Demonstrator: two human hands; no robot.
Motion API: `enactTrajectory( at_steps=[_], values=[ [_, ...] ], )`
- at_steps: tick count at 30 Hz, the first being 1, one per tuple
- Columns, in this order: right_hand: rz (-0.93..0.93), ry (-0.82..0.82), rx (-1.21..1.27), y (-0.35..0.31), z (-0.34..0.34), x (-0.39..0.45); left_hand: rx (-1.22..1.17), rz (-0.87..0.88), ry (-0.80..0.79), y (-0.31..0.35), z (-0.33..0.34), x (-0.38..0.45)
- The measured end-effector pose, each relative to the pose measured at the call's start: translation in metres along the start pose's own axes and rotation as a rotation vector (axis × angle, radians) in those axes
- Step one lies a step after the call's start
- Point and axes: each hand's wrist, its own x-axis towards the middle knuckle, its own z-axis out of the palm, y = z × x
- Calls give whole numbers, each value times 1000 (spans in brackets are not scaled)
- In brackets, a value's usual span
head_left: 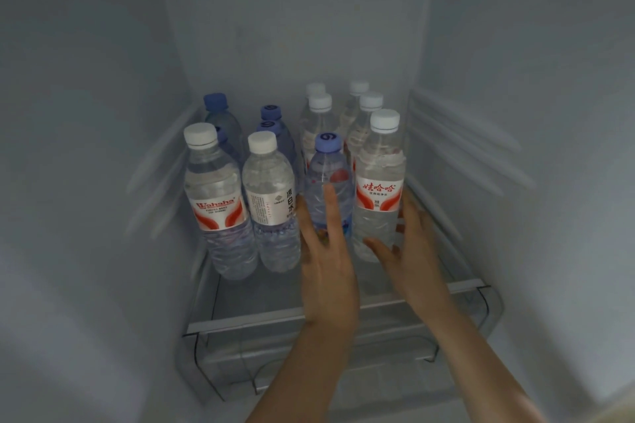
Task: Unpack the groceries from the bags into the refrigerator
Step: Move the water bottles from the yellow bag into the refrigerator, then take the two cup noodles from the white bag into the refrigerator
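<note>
As both forearms rise from the bottom of the frame into the refrigerator (103, 113), the nearest thing they cross is a clear drawer (343, 361) at lower centre, under the front rim of the glass shelf (261, 318) that carries the bottles. Just beyond that rim, the left hand (326, 271) reaches straight forward with its back to the camera, its fingers (332, 206) laid long and nearly straight up the front of the blue-capped bottle (328, 178) at centre frame; the thumb is hidden, so whether it wraps the bottle cannot be told. To its right, the right hand (409, 251) cups the base of the red-labelled bottle (378, 189), thumb across the lower front and the other fingers curled round the far side. Judging by these poses, the 2 hands are nudging the front bottles into line so the rows stay tight and upright. At left of centre stand 2 more white-capped bottles (214, 203), 1 with a red label, 1 with a white. Farther back, blue-capped bottles (271, 127) fill the left rows and white-capped ones (369, 110) the right, likely grouped by kind to save room. Beyond them is the bare rear wall (299, 38) in the upper frame.
</note>
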Motion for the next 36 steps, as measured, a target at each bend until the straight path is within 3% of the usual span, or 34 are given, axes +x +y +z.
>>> enactTrajectory(
  at_steps=[9,19,25,36],
  values=[
    [45,-33,-68,-3,-11,-16,-92,13,-40,2,-19,-30],
    [-3,86,-211,-37,-37,-134,-413,95,-122,-2,-74,-86],
    [63,199,-259,-31,-25,-221,-458,216,-370,-27,-90,-135],
    [597,268,-404,-38,-20,-411,-409,479,-935,-47,-104,-253]
  ],
)
